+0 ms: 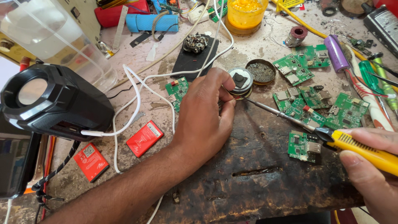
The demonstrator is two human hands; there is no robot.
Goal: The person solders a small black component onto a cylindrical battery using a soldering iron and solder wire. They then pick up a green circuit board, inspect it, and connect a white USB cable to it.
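Note:
My left hand (205,114) rests on the worn workbench, its fingertips pinching a small part next to a round metal tin (240,81) with a dark pad in it. My right hand (371,172) grips the yellow handle of a soldering iron (356,147). The iron's thin metal tip reaches left and touches near my left fingertips, just below the tin. A second open round tin (260,71) with dark paste sits right beside the first.
Several green circuit boards (319,101) lie at the right, one (177,91) left of my hand. Two red battery packs (144,137) and white cables (132,93) lie left. A black speaker (54,101), a yellow jar (245,14), a purple cell (336,53) and screwdrivers (379,81) surround.

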